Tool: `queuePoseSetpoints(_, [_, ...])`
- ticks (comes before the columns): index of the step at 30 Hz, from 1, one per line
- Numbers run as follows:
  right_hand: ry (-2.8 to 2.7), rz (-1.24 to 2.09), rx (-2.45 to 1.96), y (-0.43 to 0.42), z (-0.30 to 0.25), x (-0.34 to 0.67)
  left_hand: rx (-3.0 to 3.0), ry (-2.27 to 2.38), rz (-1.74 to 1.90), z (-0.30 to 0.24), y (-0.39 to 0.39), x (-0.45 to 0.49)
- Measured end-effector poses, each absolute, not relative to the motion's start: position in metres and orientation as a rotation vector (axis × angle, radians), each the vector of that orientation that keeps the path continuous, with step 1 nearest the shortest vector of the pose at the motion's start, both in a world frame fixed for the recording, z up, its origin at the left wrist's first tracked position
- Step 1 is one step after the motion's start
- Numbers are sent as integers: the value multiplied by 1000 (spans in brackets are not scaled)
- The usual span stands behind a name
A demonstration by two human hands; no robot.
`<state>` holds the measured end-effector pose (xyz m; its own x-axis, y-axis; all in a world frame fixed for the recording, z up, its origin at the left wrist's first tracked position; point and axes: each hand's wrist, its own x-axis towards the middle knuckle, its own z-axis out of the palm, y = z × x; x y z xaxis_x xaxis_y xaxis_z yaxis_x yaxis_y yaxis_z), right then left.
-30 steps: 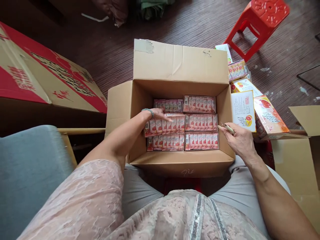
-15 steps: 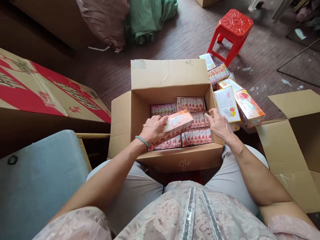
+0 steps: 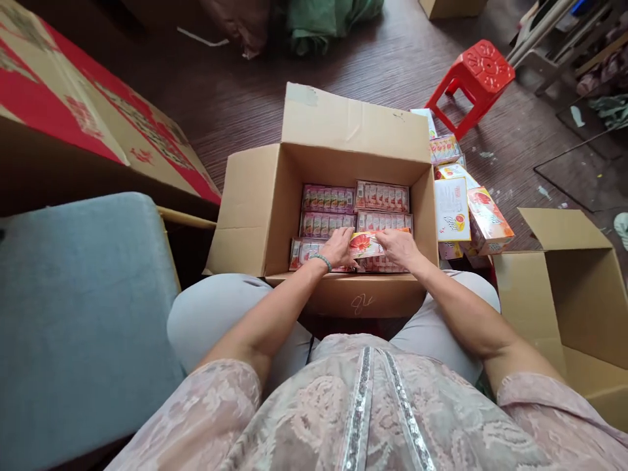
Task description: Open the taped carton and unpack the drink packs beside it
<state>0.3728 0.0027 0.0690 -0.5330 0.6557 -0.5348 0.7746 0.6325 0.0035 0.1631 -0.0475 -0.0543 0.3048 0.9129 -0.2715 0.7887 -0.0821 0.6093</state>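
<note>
Between my knees stands an open cardboard carton with several packs of pink and purple sachets lying in rows inside. Over the packs at the front right, both hands grip a small orange-and-white printed box with a red fruit picture. My left hand, below a green bead bracelet, is closed on its left end. My right hand has its fingers closed on the right part of the box. The hands hide part of the box and the packs under it.
Right of the carton lies a pile of printed boxes, with a red plastic stool behind it. Another open carton sits at my right. A grey-blue padded seat and a large red-printed carton are at my left.
The printed box has moved to the right and turned, showing its fruit picture. My right hand, earlier at the carton's right wall, has come inward and taken hold of it. The view has shifted.
</note>
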Motion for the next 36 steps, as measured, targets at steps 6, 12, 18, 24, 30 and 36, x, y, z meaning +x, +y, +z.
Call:
queuePoseSetpoints(6, [2307, -249, 890, -11, 63, 331, 1897, 1546, 297, -59, -48, 174])
queuePoseSetpoints(12, [2249, -170, 861, -18, 67, 318, 1908, 1558, 267, -49, -46, 173])
queuePoseSetpoints(18, [2217, -84, 867, -6, 54, 351, 1930, 1536, 205, -41, -44, 177])
queuePoseSetpoints(24, [2148, -64, 978, 16, 56, 403, 1924, 1558, 167, -41, -42, 180])
queuePoseSetpoints(30, [2079, -46, 1095, 29, 66, 445, 1921, 1553, 200, -41, -40, 182])
queuePoseSetpoints(36, [2095, -150, 1179, 28, 72, 461, 1932, 1521, 241, -46, -41, 181])
